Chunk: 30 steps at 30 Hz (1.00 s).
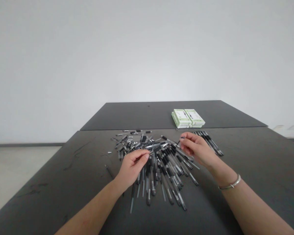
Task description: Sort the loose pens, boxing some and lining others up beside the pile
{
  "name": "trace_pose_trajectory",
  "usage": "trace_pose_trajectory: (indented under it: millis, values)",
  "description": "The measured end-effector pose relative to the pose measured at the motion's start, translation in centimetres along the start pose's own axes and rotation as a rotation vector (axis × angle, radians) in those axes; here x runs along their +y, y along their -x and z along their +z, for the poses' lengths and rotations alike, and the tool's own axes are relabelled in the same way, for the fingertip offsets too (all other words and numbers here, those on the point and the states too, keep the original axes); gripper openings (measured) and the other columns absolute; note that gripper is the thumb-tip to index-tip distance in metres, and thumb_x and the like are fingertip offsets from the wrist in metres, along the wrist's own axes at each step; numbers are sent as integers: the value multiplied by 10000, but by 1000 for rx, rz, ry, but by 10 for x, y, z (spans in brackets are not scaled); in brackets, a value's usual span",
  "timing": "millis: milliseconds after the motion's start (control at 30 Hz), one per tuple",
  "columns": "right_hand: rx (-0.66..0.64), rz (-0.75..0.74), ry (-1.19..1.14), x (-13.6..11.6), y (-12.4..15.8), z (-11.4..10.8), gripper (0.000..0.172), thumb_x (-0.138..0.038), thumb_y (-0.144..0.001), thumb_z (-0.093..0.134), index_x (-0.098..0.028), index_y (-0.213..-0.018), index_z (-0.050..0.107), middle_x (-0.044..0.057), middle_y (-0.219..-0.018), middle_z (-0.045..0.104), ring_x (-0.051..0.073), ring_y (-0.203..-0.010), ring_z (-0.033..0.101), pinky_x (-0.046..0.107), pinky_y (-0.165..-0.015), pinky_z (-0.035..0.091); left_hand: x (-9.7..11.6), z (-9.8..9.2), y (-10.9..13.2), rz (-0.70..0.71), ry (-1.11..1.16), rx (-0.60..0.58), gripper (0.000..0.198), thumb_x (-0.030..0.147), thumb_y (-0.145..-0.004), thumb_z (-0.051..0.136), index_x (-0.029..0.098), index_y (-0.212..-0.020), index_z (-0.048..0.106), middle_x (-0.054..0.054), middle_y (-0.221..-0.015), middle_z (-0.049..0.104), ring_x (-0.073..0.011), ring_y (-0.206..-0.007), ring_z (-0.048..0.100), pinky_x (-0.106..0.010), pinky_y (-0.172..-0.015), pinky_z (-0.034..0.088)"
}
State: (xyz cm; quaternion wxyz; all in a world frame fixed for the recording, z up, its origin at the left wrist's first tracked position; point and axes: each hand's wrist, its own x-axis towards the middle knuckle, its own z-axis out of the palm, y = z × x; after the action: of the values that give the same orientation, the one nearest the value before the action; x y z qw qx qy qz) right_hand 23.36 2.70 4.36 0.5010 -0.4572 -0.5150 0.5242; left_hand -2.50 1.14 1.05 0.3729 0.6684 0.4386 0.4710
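Observation:
A large heap of pens and pen parts (170, 166) lies spread on the dark table, many with clear barrels and black grips. Over the heap's left side, my left hand (133, 164) pinches a pen (156, 149) between thumb and fingertips, its length pointing right. To the right, my right hand (196, 148) has its thumb and index finger closed on a small dark piece (182, 138); its exact kind is too small to tell. The two hands are apart, both above the heap.
Beyond my right hand lies a neat row of pens (212, 144). Green and white boxes (188, 119) are stacked farther back, past the seam between two tabletops. One loose pen (109, 171) and a small light tip (109, 152) lie left of the heap.

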Motion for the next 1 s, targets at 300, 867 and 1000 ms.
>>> trace_pose_trajectory:
  millis: [300,867,1000]
  values:
    - [-49,21,-292,-4,14,32,203,-315,-760,717,-176,-776,569,-23,-584,619,47,-405,406,166,-383,262,-1,-1,3,-8,77,-20,279,395,-854,611,170,-926,759,10,-467,565,-149,-513,585,-239,-475,443]
    - [-13,-149,-313,16,27,37,153,-303,-799,702,-200,-912,707,-5,-655,642,81,-460,493,217,-437,369,2,-3,1,168,-59,-104,206,258,-869,588,155,-862,766,-72,-793,739,-172,-717,657,-262,-655,499]
    - [-23,-185,-231,17,29,35,159,-318,-817,688,-204,-927,705,0,-653,646,94,-472,493,235,-453,382,3,-4,1,185,-66,-114,207,256,-870,584,155,-852,764,-66,-768,732,-170,-699,653,-259,-645,496]
